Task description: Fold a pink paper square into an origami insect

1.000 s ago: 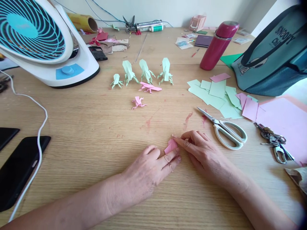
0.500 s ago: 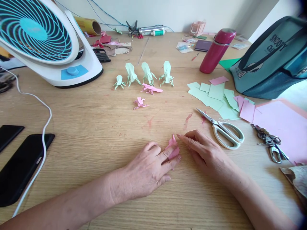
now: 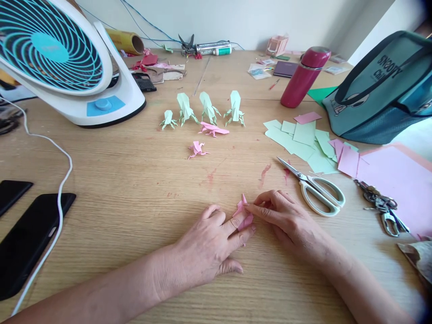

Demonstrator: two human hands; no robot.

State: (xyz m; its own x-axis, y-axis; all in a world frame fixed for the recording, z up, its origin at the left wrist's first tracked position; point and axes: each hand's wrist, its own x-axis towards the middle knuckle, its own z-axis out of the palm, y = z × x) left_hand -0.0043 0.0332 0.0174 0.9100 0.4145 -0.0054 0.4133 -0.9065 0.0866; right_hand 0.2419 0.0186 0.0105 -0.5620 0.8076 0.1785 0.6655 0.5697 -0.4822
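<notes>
Folded pink paper (image 3: 240, 209) lay on the tabletop (image 3: 135, 189) under fingers of the left hand (image 3: 209, 243), its grip spread. The right hand (image 3: 293, 220) touched the paper; whether its grip pinched, I couldn't tell. Scissors (image 3: 308, 178) lay at two o'clock, a pink paper figure (image 3: 196, 147) at eleven.

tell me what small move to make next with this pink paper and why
I'd probably have the right hand press the crease near the narrow tip, with the left hand steadying the pink paper. The left fingers lie across it, the right index fingertip is at its edge just below the tip, and the paper looks only partly folded.
</notes>
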